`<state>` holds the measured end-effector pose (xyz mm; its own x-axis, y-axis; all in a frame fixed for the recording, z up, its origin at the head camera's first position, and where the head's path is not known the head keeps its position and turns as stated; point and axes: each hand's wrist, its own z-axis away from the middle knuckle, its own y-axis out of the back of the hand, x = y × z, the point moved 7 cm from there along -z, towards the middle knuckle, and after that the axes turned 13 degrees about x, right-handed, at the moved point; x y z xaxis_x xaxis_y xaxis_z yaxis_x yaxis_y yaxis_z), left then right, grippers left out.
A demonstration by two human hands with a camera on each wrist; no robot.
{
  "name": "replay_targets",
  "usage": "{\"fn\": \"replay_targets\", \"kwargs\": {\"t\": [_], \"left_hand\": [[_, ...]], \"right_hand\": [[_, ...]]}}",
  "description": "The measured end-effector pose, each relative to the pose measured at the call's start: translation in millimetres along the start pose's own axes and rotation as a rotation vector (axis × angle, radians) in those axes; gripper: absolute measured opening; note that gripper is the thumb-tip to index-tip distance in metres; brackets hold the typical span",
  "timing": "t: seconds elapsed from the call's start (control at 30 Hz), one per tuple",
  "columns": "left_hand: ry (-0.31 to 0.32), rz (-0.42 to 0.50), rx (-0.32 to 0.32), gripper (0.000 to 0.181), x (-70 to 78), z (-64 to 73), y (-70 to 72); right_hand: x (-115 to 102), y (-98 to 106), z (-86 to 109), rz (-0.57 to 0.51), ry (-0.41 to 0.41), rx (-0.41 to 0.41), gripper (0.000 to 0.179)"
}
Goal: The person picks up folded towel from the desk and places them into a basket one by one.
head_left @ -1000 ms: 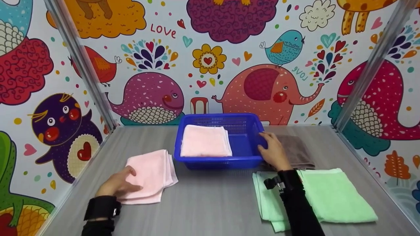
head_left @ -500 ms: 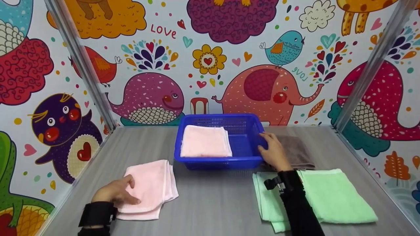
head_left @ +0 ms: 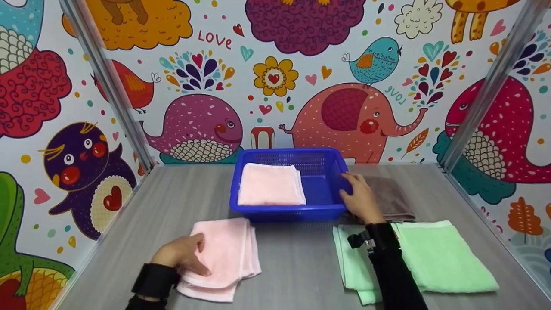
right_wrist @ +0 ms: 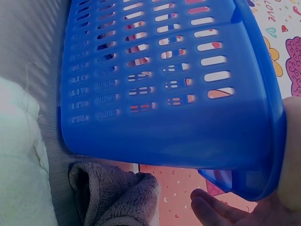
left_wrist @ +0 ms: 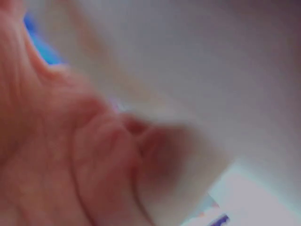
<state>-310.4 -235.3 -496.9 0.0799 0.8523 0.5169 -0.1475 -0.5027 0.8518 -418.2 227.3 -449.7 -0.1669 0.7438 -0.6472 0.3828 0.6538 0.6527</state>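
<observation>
Low at left in the head view, my left hand (head_left: 183, 254) grips the left edge of a folded pink towel (head_left: 226, 254), thumb on its upper face. The left wrist view is blurred; part of the palm (left_wrist: 61, 155) and pale cloth (left_wrist: 211, 84) fill it. My right hand (head_left: 361, 200) holds the right end of a blue plastic basket (head_left: 288, 209) by its rim. The right wrist view shows the basket's slotted wall (right_wrist: 164, 136) and some fingers (right_wrist: 218, 207) near the rim. Another folded pink towel (head_left: 271, 185) lies inside the basket's left part.
Green folded towels (head_left: 447, 258) lie at the right, partly under my right forearm. A grey-brown towel (head_left: 391, 198) lies right of the basket, partly hidden by my hand. The grey tabletop (head_left: 297, 267) ends at a cartoon-printed wall (head_left: 275, 116) with metal posts.
My left hand first drew the pink towel nearer to me, then moved it rightward, below the basket's left side. My right hand stays on the basket, which has not visibly moved.
</observation>
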Motion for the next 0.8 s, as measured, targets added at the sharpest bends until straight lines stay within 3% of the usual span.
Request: {"fn": "replay_targets", "kwargs": {"t": [0.2, 0.37, 0.6, 0.8], "left_hand": [[-0.143, 0.038, 0.058, 0.058, 45.3, -5.1, -26.6], [-0.227, 0.044, 0.125, 0.060, 72.2, -7.2, -47.4], [-0.274, 0.066, 0.171, 0.061, 96.7, -8.0, -66.5], [-0.298, 0.069, 0.163, 0.060, 102.5, -8.3, -72.9]], "right_hand": [[0, 0, -1.1, 0.001, -0.013, -0.001, 0.053], [0, -1, -0.6, -0.015, -0.007, 0.002, 0.052], [0, -1, 0.2, -0.021, -0.007, 0.007, 0.052], [-3, 4, 3.3, 0.063, 0.031, 0.081, 0.051]]}}
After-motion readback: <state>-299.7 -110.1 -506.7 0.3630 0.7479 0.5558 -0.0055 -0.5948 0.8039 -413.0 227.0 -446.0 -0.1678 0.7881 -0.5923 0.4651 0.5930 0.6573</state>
